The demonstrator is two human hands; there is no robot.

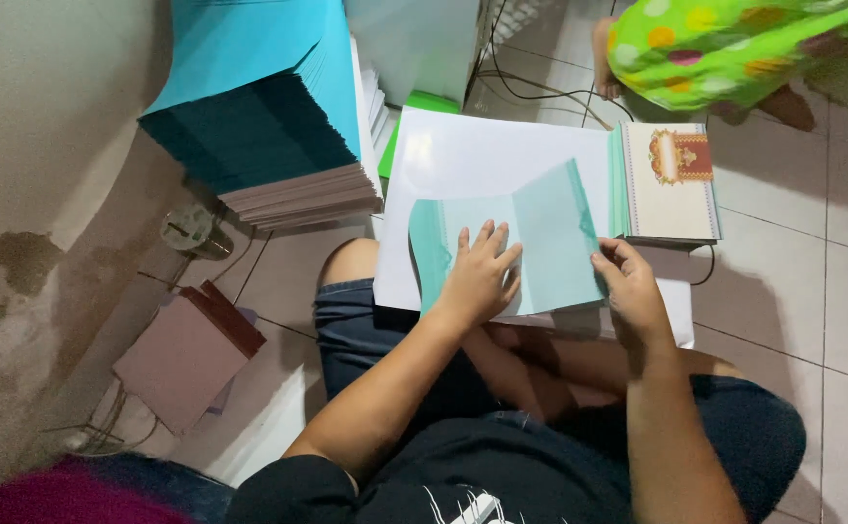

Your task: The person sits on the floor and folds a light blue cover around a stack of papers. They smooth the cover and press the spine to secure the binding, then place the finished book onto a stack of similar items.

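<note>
Knees above white sheet (482, 155), tiled floor (793, 281).

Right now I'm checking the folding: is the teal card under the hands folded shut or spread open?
Spread open. The teal card shows two panels around a centre crease; left hand presses it flat, right hand holds its edge.

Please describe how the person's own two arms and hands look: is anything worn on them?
Both arms are bare from the elbow down to the fingers. The left hand and the right hand wear no gloves; no ring, watch or bracelet shows. A dark short sleeve covers the left upper arm. The fingernails look short and plain.
</note>
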